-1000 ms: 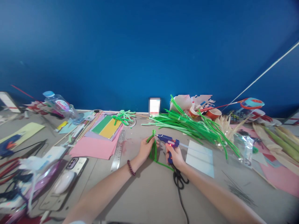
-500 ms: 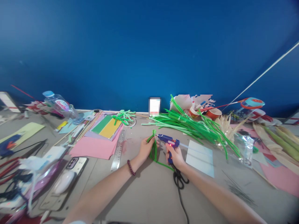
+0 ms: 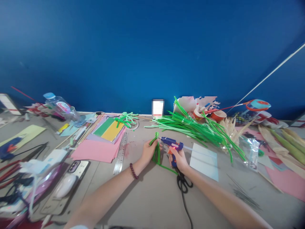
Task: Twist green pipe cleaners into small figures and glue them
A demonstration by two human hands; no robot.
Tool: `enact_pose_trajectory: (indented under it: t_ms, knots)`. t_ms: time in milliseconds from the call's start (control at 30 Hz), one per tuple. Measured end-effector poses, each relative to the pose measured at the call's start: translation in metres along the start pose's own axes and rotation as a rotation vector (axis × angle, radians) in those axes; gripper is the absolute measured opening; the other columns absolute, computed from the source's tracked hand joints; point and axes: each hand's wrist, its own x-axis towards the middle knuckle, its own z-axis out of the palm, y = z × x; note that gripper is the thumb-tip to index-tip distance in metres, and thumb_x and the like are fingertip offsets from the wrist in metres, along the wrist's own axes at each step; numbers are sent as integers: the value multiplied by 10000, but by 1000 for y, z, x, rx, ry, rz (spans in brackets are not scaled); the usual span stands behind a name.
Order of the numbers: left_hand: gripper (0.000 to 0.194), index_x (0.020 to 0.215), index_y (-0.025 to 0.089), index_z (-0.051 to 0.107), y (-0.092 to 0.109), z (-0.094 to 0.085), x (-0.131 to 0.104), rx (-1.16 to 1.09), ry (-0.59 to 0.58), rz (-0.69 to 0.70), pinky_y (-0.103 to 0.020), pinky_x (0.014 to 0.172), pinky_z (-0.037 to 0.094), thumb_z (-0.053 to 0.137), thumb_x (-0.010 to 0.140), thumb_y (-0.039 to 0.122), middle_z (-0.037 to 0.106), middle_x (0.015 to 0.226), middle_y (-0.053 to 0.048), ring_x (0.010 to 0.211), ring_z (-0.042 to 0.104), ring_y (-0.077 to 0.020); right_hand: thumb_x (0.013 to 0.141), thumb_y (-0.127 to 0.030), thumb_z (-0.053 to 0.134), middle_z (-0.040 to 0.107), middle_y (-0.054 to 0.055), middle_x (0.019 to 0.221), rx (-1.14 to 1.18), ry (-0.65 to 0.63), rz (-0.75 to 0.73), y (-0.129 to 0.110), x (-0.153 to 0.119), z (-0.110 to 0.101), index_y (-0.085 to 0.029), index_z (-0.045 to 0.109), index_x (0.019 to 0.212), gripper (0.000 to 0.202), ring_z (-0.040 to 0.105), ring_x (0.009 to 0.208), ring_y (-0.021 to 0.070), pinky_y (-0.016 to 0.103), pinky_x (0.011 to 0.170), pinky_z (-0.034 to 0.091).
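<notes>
My left hand [image 3: 149, 151] pinches a bent green pipe-cleaner piece [image 3: 156, 154], which has a small loop on top and a long end trailing right across the table. In my right hand [image 3: 179, 159] is a blue hot glue gun [image 3: 169, 142] with a red light lit, held by its handle. The gun's nozzle points left and is at the pipe-cleaner piece just below the loop; whether it touches cannot be made out. A black cable [image 3: 184, 203] runs from the gun toward the front edge.
Pink paper [image 3: 95, 151], a metal ruler [image 3: 120, 154] and a phone [image 3: 71, 183] lie at left. Behind my right hand spreads a pile of green pipe cleaners [image 3: 197, 128]. A pale sheet [image 3: 204, 162] is right of the gun. A plastic bottle [image 3: 63, 106] lies back left.
My right hand's fingers have shifted slightly at the glue gun's handle, showing more of its orange trigger. My left hand and the green piece have hardly moved.
</notes>
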Motion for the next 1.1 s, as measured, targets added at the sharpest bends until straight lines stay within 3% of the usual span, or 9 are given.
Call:
enact_pose_trajectory:
  t_ms: [1100]
  knots:
    - [368, 673, 133, 638, 2, 1, -2, 18, -6, 5, -217, 471, 450, 673, 667, 500, 664, 587, -55, 478, 591, -129, 710, -574, 591, 423, -66, 318, -28, 29, 33, 5, 2, -1, -191, 456, 574, 428, 454, 252, 104, 188, 273, 297]
